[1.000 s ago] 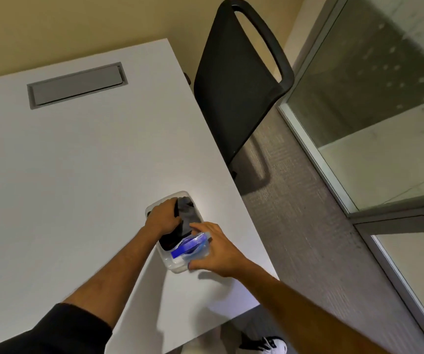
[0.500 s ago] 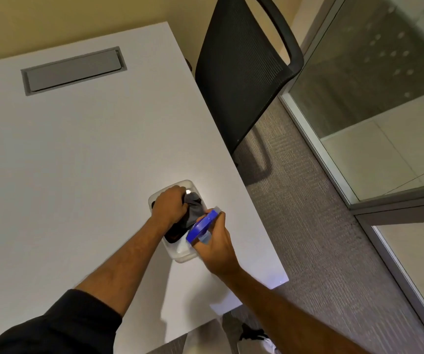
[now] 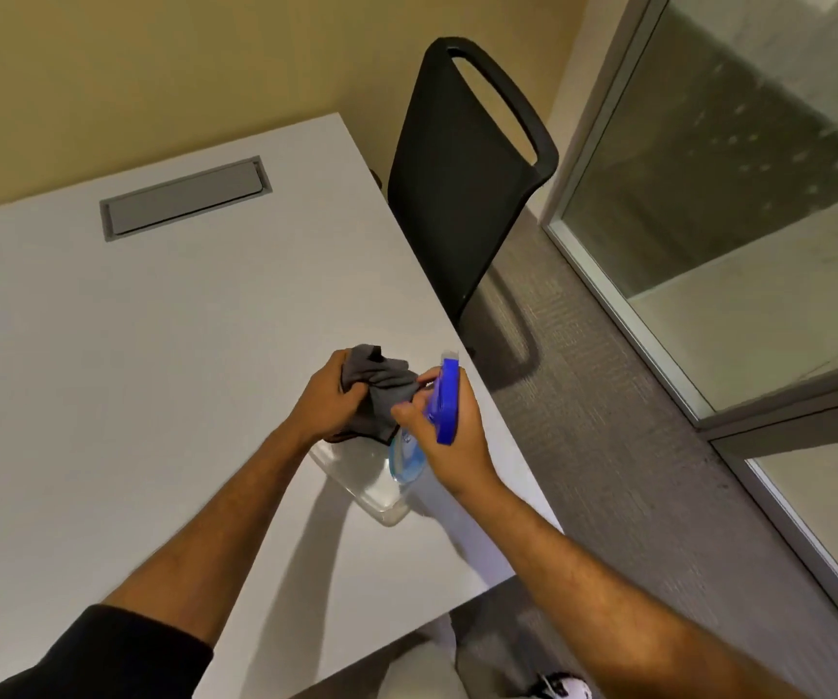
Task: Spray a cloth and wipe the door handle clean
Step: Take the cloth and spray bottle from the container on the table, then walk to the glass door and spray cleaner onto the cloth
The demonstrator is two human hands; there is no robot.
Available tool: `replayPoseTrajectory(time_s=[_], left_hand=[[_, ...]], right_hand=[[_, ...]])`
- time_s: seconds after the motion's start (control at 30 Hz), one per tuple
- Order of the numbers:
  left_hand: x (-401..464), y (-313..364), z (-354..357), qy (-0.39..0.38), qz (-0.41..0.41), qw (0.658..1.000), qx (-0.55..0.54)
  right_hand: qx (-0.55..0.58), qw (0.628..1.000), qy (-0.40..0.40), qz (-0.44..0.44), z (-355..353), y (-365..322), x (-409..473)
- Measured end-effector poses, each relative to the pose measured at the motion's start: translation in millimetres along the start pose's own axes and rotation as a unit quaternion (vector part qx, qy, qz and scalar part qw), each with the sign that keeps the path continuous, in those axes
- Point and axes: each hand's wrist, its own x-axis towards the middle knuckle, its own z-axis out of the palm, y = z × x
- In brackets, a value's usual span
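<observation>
My left hand [image 3: 330, 396] grips a bunched grey cloth [image 3: 381, 391] and holds it above the table. Right beside it, my right hand [image 3: 450, 436] holds a clear spray bottle with a blue trigger head [image 3: 444, 401]; the nozzle points toward the cloth and a finger rests on the trigger. Both hands hover over a clear plastic container [image 3: 371, 484] that sits near the right edge of the white table [image 3: 154, 370]. No door handle is in view.
A black mesh chair [image 3: 462, 169] stands at the table's right side. A grey cable hatch [image 3: 185, 196] is set into the tabletop at the back. Glass partition panels with metal frames [image 3: 709, 411] run along the right over grey carpet.
The left hand has lifted the cloth out of the container. The right hand has raised the spray bottle upright from the container and brought its nozzle next to the cloth.
</observation>
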Motion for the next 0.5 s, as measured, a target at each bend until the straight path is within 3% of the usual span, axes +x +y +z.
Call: replayPoseTrajectory(time_s=[0.27, 0.5], left_hand=[[-25, 101, 5, 0.025, 0.017, 0.998, -0.049], [-51, 229, 61, 0.021, 0.126, 0.984, -0.128]], right_hand=[[0.032, 0.992, 0.112, -0.042, -68, -60, -33], [0.030, 0.984, 0.152, -0.093, -155, -116, -75]])
